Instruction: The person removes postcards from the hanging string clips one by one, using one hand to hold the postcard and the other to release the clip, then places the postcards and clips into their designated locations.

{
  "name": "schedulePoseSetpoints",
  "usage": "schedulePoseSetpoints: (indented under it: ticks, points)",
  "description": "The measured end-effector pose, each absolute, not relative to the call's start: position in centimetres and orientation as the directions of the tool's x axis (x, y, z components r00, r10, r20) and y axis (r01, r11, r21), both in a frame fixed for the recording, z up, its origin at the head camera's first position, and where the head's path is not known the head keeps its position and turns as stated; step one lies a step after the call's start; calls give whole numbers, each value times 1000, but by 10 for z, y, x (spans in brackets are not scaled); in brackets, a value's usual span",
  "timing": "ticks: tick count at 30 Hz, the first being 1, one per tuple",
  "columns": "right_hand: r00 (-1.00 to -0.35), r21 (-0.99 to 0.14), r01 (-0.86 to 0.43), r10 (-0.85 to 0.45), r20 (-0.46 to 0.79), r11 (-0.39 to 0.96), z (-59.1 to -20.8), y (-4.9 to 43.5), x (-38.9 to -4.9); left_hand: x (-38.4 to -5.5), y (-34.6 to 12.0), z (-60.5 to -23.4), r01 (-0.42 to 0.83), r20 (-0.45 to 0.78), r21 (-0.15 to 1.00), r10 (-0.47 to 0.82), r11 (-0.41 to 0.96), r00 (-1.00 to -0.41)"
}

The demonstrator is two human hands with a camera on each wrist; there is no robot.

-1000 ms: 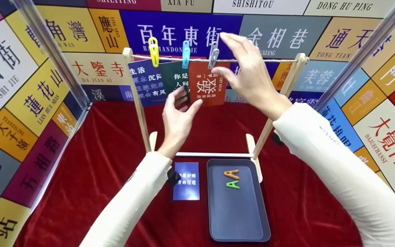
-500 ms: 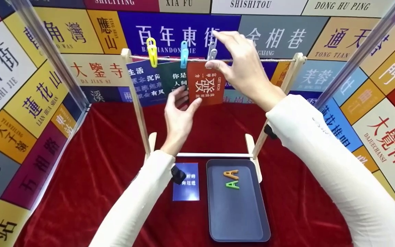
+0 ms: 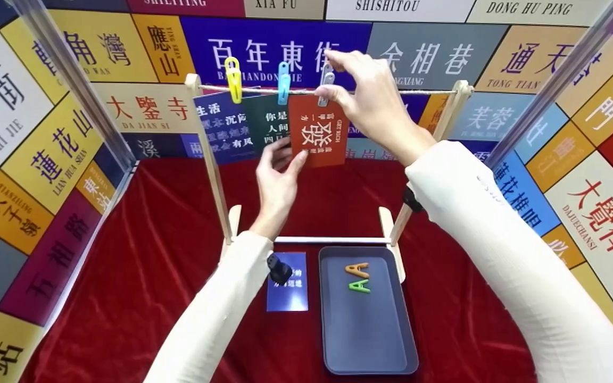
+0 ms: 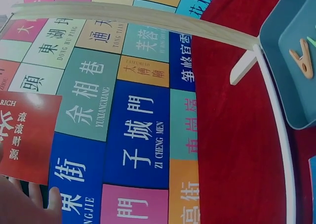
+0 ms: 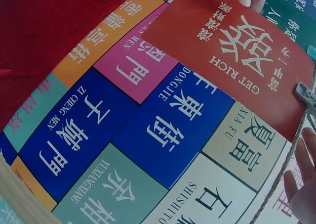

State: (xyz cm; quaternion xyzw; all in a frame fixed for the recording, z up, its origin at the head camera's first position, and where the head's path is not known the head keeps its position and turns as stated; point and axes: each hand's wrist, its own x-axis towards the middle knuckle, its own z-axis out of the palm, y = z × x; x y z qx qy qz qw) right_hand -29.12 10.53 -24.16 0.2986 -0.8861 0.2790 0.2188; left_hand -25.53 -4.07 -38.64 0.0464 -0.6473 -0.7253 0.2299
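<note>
A red card (image 3: 317, 130) with white lettering hangs from a rope line (image 3: 413, 92) under a grey clothespin (image 3: 326, 85). My left hand (image 3: 277, 183) pinches the card's lower left edge, thumb in front and fingers behind. Close beside the grey clothespin is my right hand (image 3: 373, 93), thumb and fingers spread apart; the thumb overlaps the pin in the head view. The right wrist view shows that hand's fingers (image 5: 303, 179) apart from the pin. Left of the red card hang a green card (image 3: 266, 119) under a blue clothespin (image 3: 283, 82) and a blue card (image 3: 224, 130) under a yellow clothespin (image 3: 233, 80).
Wooden posts (image 3: 212, 159) hold up the line. On the red cloth (image 3: 141, 255) in front lie a blue card (image 3: 288, 295) and a dark grey tray (image 3: 367, 340) with an orange clothespin (image 3: 357, 269) and a green clothespin (image 3: 359, 286). Printed panels (image 3: 434, 53) surround the cloth.
My right hand has moved left and slightly down, closer to the grey clothespin. The left hand stays at the red card's edge.
</note>
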Motion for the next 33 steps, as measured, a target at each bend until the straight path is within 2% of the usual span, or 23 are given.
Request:
schedulePoseSetpoints:
  ticks: [9,17,33]
  points:
    - [-785,-468,-596,-350,511,653,-239,99,-291,-256,-39,-389,187,89,955,-376,-230,-922]
    - [-849,-598,-515,-266,457,614,-233,94,-287,-255,-39,-389,206,87,940,-391,-274,-916]
    - [-782,-540,-587,-250,570,604,-230,94,-283,-252,-39,-385,136,-4,939,-405,-316,-914]
